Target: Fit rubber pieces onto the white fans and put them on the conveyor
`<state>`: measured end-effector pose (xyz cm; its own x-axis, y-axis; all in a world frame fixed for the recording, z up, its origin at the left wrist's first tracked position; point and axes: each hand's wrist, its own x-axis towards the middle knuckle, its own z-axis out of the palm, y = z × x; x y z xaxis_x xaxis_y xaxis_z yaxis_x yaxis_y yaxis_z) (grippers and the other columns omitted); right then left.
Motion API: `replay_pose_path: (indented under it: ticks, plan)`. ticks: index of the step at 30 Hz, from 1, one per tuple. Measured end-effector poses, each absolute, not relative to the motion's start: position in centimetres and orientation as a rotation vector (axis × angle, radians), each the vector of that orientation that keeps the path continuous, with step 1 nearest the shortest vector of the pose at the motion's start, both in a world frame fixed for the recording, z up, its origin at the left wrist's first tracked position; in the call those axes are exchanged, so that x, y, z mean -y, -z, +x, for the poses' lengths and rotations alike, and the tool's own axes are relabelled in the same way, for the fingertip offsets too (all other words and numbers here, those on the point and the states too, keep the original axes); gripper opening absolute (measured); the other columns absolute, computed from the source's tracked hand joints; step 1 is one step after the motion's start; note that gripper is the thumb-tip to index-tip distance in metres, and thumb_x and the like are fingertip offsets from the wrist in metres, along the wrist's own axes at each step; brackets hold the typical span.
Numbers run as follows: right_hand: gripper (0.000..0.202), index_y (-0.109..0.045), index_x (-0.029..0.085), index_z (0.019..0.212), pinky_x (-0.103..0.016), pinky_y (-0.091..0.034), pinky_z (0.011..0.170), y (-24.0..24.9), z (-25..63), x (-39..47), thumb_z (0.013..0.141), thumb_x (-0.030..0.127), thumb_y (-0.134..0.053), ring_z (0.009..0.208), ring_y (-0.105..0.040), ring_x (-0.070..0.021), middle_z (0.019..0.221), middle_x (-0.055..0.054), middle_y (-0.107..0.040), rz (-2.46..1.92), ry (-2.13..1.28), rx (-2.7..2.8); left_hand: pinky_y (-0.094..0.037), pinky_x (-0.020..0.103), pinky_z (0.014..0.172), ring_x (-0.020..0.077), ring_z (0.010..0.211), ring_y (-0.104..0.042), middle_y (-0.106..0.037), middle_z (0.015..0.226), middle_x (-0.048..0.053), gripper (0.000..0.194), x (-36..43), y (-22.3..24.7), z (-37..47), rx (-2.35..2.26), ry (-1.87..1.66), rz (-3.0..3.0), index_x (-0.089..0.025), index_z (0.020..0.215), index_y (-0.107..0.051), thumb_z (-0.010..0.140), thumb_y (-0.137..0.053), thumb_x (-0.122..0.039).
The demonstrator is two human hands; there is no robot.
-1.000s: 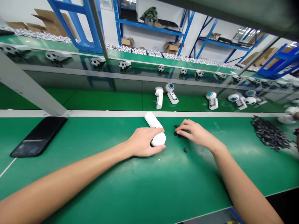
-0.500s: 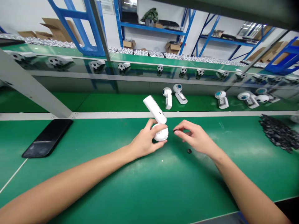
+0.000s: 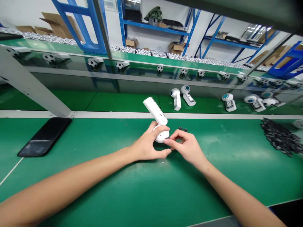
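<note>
A white device [image 3: 155,111] with a long body and a round head stands tilted over the green table [image 3: 132,189]. My left hand [image 3: 148,143] holds its round head between thumb and fingers. My right hand [image 3: 184,145] pinches a small black piece [image 3: 167,138] against the lower right side of that head. Just behind my right fingers, a few small black pieces [image 3: 183,129] lie on the table.
A black phone [image 3: 44,137] lies at the left beside a metal post [image 3: 35,85]. At the right is a heap of black pieces [image 3: 280,137]. More white devices [image 3: 176,99] lie on the green surface beyond the white rail [image 3: 118,115]. Football-patterned items line a shelf.
My right hand has moved left, bringing the black piece to the round head. My left thumb has swung away from the head's underside. The view has shifted slightly.
</note>
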<state>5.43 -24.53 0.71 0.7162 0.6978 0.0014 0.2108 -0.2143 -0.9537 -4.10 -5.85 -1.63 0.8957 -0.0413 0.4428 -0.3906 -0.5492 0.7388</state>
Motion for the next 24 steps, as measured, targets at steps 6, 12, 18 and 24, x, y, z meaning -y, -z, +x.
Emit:
replay_pose_path:
  ticks: [6, 12, 18, 24]
  plan:
    - [0.039, -0.06, 0.02, 0.061, -0.029, -0.032, 0.055, -0.6, 5.0, 24.6, 0.078, 0.039, -0.089, 0.058, -0.042, -0.0122, 0.06, 0.004, -0.055, -1.822, -0.415, 0.793, -0.053, 0.039, 0.094, 0.023, 0.106, -0.059, -0.052, 0.12, 0.008, 0.052, 6.2, 1.2, -4.6, 0.248, -0.459, 2.121, -0.026, 0.126, -0.057, 0.086, -0.08, -0.048]
    - [0.042, -0.054, 0.02, 0.061, -0.028, -0.03, 0.055, -0.7, 4.7, 24.6, 0.08, 0.038, -0.086, 0.058, -0.04, -0.0117, 0.06, 0.006, -0.049, -1.8, -0.451, 0.813, -0.052, 0.037, 0.091, 0.0238, 0.106, -0.057, -0.051, 0.118, 0.008, 0.049, 6.0, 1.1, -5.0, 0.271, -0.452, 2.172, -0.025, 0.125, -0.059, 0.087, -0.08, -0.048]
    - [0.04, -0.051, 0.02, 0.063, -0.028, -0.029, 0.056, -0.2, 4.4, 24.5, 0.086, 0.033, -0.081, 0.058, -0.038, -0.0115, 0.062, 0.006, -0.048, -1.774, -0.432, 0.839, -0.051, 0.034, 0.088, 0.0221, 0.102, -0.058, -0.051, 0.119, 0.008, 0.047, 6.3, 0.9, -5.2, 0.264, -0.505, 2.134, -0.024, 0.124, -0.059, 0.087, -0.08, -0.045]
    - [0.032, -0.059, 0.021, 0.072, -0.028, -0.041, 0.067, -1.2, 6.1, 25.0, 0.098, 0.037, -0.069, 0.072, -0.053, -0.0146, 0.076, 0.003, -0.058, -1.728, -0.518, 1.116, -0.049, 0.034, 0.09, 0.0213, 0.103, -0.059, -0.055, 0.117, 0.007, 0.042, 6.7, 0.9, -4.9, 0.266, -0.462, 2.048, -0.024, 0.119, -0.061, 0.086, -0.08, -0.04]
